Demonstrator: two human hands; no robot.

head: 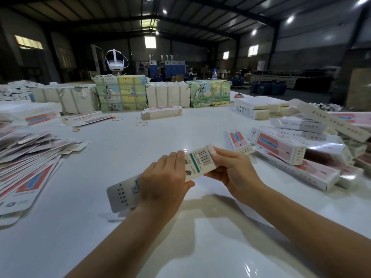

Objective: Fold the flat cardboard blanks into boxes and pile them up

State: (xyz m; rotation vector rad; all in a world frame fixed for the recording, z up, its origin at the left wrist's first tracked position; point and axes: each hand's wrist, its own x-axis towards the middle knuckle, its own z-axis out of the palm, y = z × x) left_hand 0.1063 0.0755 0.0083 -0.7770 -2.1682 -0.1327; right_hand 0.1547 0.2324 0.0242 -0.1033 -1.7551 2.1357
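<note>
Hands meet above the white table (180,125), both on one long carton (198,160) held slantwise between them. Her left hand (163,182) wraps the middle of it, fingers curled over the top and thumb underneath, the printed tail sticking out toward seven o'clock. Her right hand (230,167) pinches the far end at one o'clock, fingertips on the small end flap beside the barcode. At three o'clock lies the heap of finished boxes (297,151), tumbled across one another. At nine o'clock the flat blanks (30,157) fan out in a loose spread. Toward twelve, strapped bundles (120,93) stand in a row, rubber bands (141,124) lying before them.
</note>
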